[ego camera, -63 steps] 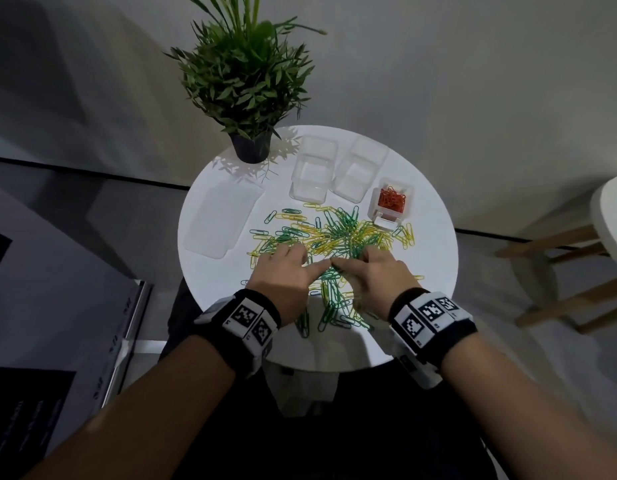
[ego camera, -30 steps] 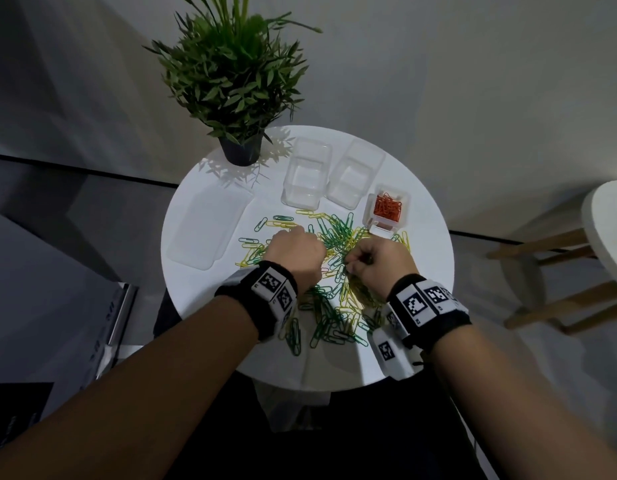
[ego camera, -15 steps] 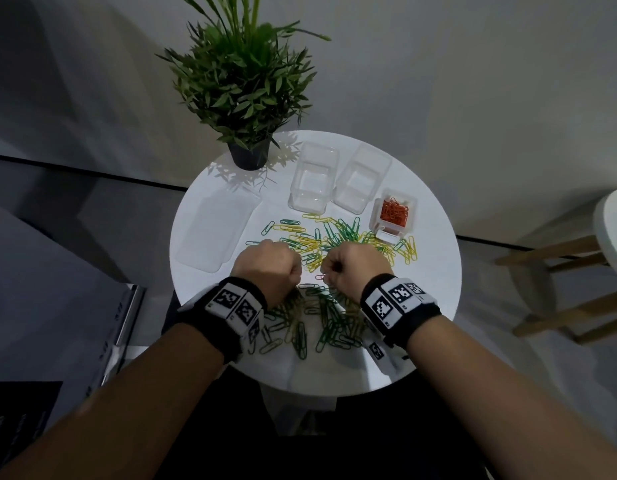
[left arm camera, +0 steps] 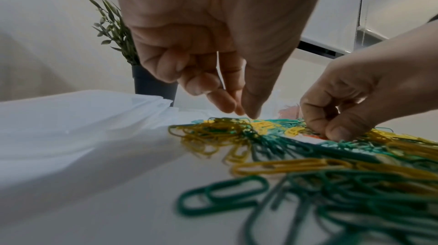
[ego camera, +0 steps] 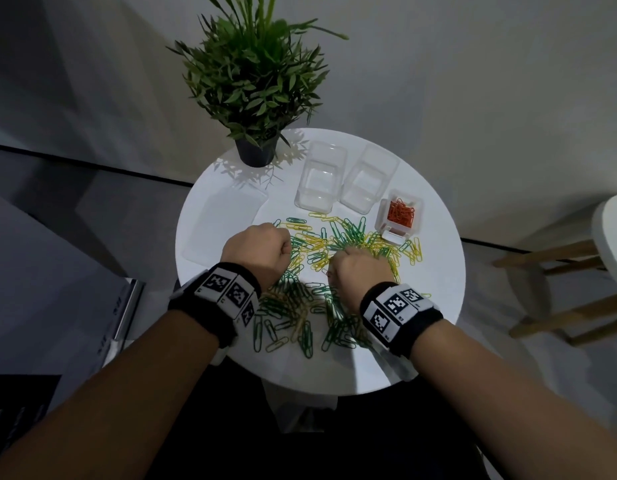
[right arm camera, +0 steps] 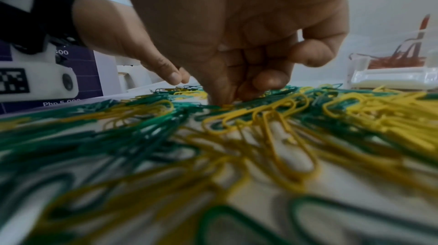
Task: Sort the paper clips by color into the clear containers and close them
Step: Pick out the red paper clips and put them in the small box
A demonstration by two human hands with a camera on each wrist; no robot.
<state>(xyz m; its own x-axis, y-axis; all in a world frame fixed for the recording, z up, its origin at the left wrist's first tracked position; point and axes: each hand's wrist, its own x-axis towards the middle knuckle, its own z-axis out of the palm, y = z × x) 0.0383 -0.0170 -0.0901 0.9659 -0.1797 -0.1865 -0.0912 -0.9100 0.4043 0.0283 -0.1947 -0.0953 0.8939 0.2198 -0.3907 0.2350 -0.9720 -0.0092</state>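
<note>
Broadly, a round white worktop [ego camera: 432,306] carries everything, with a leafy green plant in a dark pot [ego camera: 255,154] standing at its far left edge. A flat clear plastic lid [ego camera: 224,223] lies on the left part of the worktop, just beside the plant. Across the middle spreads a loose heap of green and yellow paper clips [ego camera: 310,299], running from near the containers down toward the near edge.

Two empty clear rectangular plastic containers [ego camera: 322,178] stand side by side at the far side, open and touching or nearly so. To their right sits a smaller clear container of orange paper clips [ego camera: 400,213], also open, just beyond the heap.

Both hands hover low over the heap, knuckles up. The left hand [ego camera: 257,249] has its fingers curled down, thumb and fingertips [left arm camera: 251,106] drawn together just above the clips; whether its grip has a clip cannot be told. The right hand [ego camera: 359,268] is curled too, its fingertips [right arm camera: 225,95] pressed into the heap, pinching at a yellow clip, though the exact clip is hidden.
</note>
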